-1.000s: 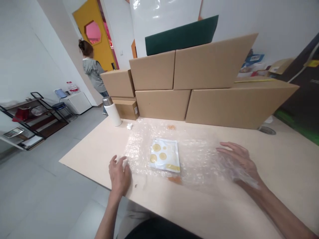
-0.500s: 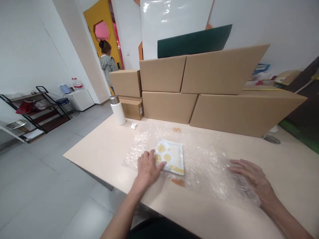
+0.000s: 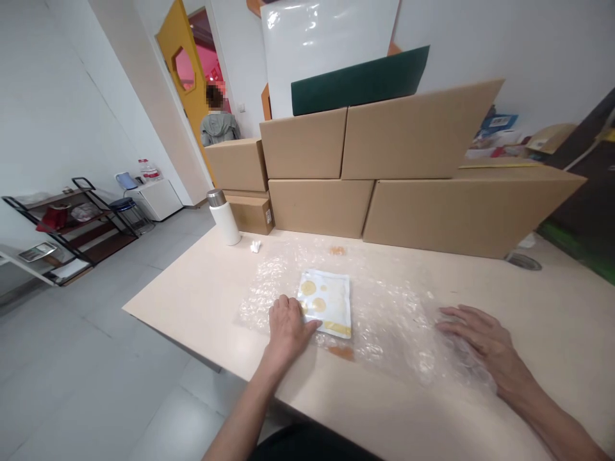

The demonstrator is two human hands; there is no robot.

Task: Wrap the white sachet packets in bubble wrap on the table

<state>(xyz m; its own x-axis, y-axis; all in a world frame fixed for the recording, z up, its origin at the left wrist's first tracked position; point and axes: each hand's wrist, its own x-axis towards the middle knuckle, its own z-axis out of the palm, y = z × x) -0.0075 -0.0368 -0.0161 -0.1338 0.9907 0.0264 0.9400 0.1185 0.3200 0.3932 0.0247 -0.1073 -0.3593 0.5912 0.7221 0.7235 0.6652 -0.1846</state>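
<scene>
— Left hand (image 3: pixel 288 325)?
— Thumb and fingers parted, touching the left side of the white packet (image 3: pixel 330 301).
— Right hand (image 3: pixel 484 340)?
— Fingers loosely curled, at the right end of the bubble wrap (image 3: pixel 384 320); grip cannot be told.
— Packet, location?
— Flat on the wrap, upon the surface (image 3: pixel 192 288).

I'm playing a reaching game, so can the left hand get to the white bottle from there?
Probably yes, with a stretch: the left hand touches the packet, and only low bubble wrap and table seem to lie between it and the white bottle.
</scene>
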